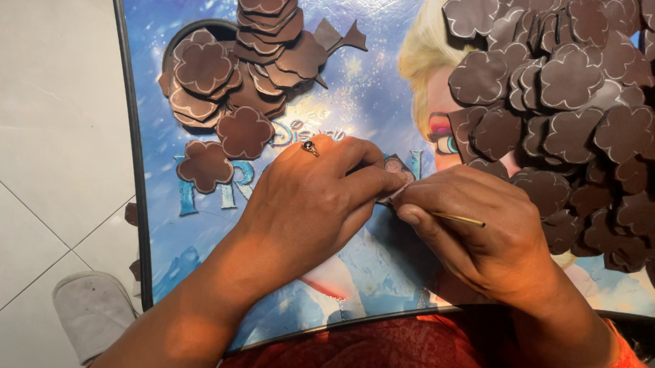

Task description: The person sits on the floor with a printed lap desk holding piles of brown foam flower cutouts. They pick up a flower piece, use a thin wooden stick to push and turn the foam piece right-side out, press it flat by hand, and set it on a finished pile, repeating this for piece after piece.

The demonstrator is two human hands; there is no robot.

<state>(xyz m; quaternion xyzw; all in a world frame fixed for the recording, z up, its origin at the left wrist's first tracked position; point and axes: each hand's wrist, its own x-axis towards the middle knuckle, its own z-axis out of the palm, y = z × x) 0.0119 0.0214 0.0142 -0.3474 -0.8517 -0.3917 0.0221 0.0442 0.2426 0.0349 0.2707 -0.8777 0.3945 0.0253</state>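
Left hand [307,202] and right hand [483,235] meet at board [363,95] centre, both pinching one brown flower cutout [398,169]. Right also grips a thin stick [458,219]. Big cutout pile [582,109] at 2 o'clock, small stack [252,58] at 11. Shoe [92,310] at 8.

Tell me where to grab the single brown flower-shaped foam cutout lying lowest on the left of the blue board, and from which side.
Pinch the single brown flower-shaped foam cutout by its left-hand petals, coming in from the left. It lies flat and thin on the blue board, so a grip on the edge suits best; its upper right petals sit close against another brown cutout, while the left edge looks free.
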